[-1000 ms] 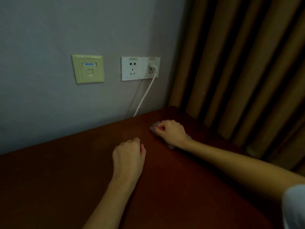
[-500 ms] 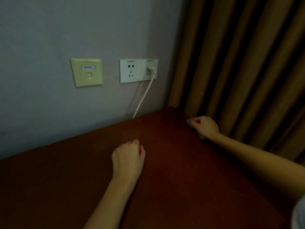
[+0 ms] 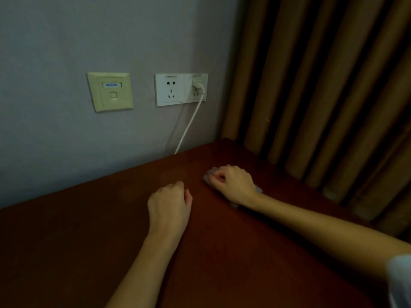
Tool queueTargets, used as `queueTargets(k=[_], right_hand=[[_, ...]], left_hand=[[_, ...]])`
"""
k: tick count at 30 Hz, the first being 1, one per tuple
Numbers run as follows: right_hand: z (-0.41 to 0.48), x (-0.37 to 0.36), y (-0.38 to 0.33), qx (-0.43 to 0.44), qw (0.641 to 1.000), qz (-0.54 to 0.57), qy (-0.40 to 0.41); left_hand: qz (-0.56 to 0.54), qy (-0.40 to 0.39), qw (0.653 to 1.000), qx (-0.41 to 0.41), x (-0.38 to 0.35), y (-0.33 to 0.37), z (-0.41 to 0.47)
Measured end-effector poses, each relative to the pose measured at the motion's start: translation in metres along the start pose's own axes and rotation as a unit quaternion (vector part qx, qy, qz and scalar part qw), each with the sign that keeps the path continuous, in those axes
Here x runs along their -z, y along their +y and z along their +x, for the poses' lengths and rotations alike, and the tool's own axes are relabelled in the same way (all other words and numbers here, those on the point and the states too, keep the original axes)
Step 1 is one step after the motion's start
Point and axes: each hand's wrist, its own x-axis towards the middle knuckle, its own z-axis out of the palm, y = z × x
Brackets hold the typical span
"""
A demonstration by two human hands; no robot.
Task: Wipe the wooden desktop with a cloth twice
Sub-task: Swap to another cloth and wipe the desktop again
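The right hand (image 3: 233,185) is laid palm down on a pale cloth (image 3: 208,177) toward the far right of the dark wooden worktop (image 3: 89,241), near the curtain (image 3: 322,85). The fingers are curled shut over the cloth, which is pressed flat to the wood; only its edges are seen, past the fingertips and beside the wrist. The right forearm is stretched in from the near right, low over the surface. The left hand (image 3: 169,207) is set just left of and nearer than the right, in a loose fist holding nothing; contact with the wood is probable, but the dim light leaves it unclear. On the far wall, a white cable (image 3: 189,125) is plugged into a socket plate (image 3: 181,89), with a beige data plate (image 3: 110,91) to its left.
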Motion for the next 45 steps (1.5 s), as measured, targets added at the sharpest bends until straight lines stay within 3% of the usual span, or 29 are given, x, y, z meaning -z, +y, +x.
queueTargets(k=[8,13,16,19,22,27,31,36,40,45], right_hand=[[0.054,0.015,0.066,-0.110,0.992,0.062,0.006],[0.008,0.039,0.117,-0.171,0.979,0.107,0.017],[-0.028,0.048,0.123,-0.190,0.980,0.054,0.028],[-0.065,0.046,0.101,-0.171,0.985,-0.002,0.016],[-0.096,0.040,0.055,-0.089,0.996,-0.016,0.002],[-0.080,0.030,0.011,-0.002,0.999,0.009,-0.031],[-0.040,0.025,0.032,-0.031,0.999,0.027,-0.016],[-0.029,0.050,0.106,-0.139,0.988,0.064,-0.004],[-0.056,0.064,0.160,-0.203,0.975,0.085,0.026],[-0.119,0.072,0.144,-0.190,0.981,0.021,0.033]], left_hand=[[-0.017,0.001,1.000,-0.006,0.000,-0.005,-0.001],[-0.023,0.004,1.000,-0.012,0.000,-0.005,0.000],[-0.032,0.003,0.999,-0.019,0.000,-0.003,-0.001],[-0.033,0.001,0.999,-0.024,0.002,0.000,-0.003],[-0.044,0.001,0.999,-0.030,0.007,0.006,-0.013],[-0.051,-0.022,0.996,-0.064,0.017,0.045,-0.052],[-0.056,-0.045,0.993,-0.095,0.025,0.068,-0.082],[-0.088,-0.059,0.987,-0.119,0.024,0.082,-0.096],[-0.097,-0.051,0.987,-0.119,0.020,0.080,-0.094],[-0.095,-0.035,0.988,-0.120,0.018,0.082,-0.094]])
